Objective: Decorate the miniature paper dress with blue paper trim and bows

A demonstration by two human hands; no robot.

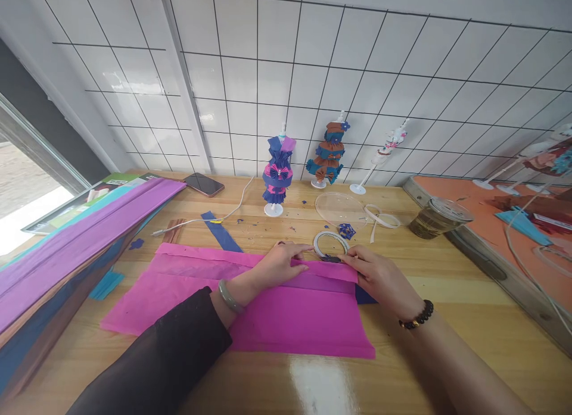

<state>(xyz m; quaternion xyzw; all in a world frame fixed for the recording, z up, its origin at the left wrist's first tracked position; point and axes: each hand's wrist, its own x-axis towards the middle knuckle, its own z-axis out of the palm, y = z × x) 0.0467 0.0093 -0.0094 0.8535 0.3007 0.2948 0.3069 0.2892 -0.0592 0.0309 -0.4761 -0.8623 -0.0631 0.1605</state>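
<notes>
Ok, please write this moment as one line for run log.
left hand: over pink paper; right hand: at paper's far right corner; tape roll: by paper's far edge; phone: beyond paper, left

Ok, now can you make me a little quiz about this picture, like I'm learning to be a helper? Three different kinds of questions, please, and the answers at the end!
1. True or false: the cup is farther to the right than the phone.

2. Pick one: what colour is the big sheet of paper under the left hand?
A) green
B) pink
C) white

3. Fill in the blank: on the wrist of the right hand is a bracelet made mostly of black ____.

Key:
1. True
2. B, pink
3. beads
</notes>
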